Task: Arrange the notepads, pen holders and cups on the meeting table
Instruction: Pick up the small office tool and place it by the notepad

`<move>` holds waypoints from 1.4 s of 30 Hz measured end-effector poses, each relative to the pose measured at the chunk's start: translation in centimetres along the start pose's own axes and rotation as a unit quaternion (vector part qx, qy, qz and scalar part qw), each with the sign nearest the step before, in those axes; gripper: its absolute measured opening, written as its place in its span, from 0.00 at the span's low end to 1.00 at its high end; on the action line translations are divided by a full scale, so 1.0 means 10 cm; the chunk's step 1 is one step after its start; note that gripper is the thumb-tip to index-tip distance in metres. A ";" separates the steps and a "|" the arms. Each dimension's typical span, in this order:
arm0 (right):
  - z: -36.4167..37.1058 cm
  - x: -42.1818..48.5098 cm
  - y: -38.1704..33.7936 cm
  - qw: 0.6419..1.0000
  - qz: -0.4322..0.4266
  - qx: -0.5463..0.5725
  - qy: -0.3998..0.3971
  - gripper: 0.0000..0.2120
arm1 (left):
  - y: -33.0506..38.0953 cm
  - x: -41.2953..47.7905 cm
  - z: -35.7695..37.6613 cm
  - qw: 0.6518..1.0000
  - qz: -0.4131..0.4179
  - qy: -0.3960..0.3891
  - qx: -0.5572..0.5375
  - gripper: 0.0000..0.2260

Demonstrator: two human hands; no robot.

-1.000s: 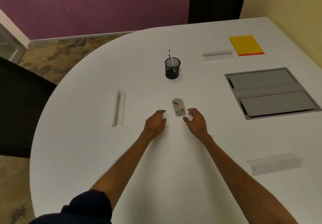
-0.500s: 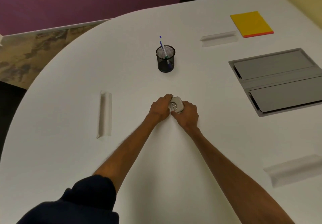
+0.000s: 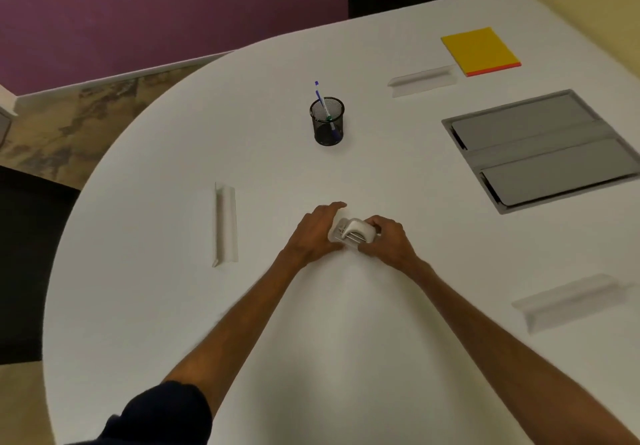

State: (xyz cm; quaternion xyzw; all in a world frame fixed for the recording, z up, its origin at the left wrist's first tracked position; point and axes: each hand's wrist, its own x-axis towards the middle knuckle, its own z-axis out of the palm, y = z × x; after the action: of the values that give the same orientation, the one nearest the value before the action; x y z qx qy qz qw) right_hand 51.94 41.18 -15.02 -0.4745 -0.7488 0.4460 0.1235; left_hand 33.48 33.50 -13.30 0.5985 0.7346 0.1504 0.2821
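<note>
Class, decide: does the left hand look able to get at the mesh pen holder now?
Probably not at once: the left hand grips the small white device with the right hand. Bare table lies between it and the pen holder.

No writing, label, brand or number can be read anywhere. The yellow notepad [image 3: 479, 50], far beyond the fingers [image 3: 334, 207] and to their right, shows a plain face. The mesh pen holder [image 3: 327, 122] straight ahead of them bears no legible mark. The small white object [image 3: 353, 231] held between them is too blurred to tell.
</note>
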 end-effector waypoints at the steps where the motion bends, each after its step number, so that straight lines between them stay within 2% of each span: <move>1: -0.06 -0.12 0.01 1.000 -0.016 -0.004 -0.014 0.19 | 0.07 -0.08 -0.01 0.999 0.034 -0.007 0.028 0.39; 3: -0.18 -0.36 -0.01 0.998 -0.036 -0.025 -0.036 0.19 | 0.22 -0.24 0.01 0.992 0.092 -0.013 0.080 0.37; 8: -0.55 -1.01 -0.05 0.997 -0.038 -0.049 -0.039 0.20 | 0.69 -0.61 0.09 0.984 0.149 -0.026 0.096 0.25; 11: -0.79 -1.38 -0.07 0.997 -0.035 -0.058 -0.030 0.20 | 1.00 -0.77 0.14 0.973 0.196 -0.031 0.120 0.28; 14: -1.02 -1.73 -0.10 0.997 -0.033 -0.075 -0.014 0.21 | 1.29 -0.90 0.17 0.965 0.231 -0.028 0.121 0.25; 22: -1.56 -2.68 -0.04 0.996 -0.057 -0.059 0.034 0.24 | 2.12 -1.39 0.30 0.961 0.266 -0.034 0.064 0.24; 29: -1.99 -3.71 0.17 0.990 -0.069 -0.084 0.087 0.26 | 2.99 -1.86 0.52 0.943 0.316 -0.053 0.093 0.20; 33: -2.19 -4.46 0.42 0.984 -0.049 -0.111 0.130 0.32 | 3.59 -2.32 0.82 0.932 0.343 -0.074 0.089 0.21; 42: -2.91 -6.13 1.03 0.961 0.024 -0.165 0.223 0.30 | 4.88 -3.14 1.68 0.889 0.448 -0.076 0.059 0.23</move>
State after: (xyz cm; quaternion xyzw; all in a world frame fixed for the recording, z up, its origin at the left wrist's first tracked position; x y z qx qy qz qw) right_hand 107.64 8.41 8.17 -0.5935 -0.7538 0.2023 0.1962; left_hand 86.16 12.92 7.97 0.8892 0.3724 0.1712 0.2035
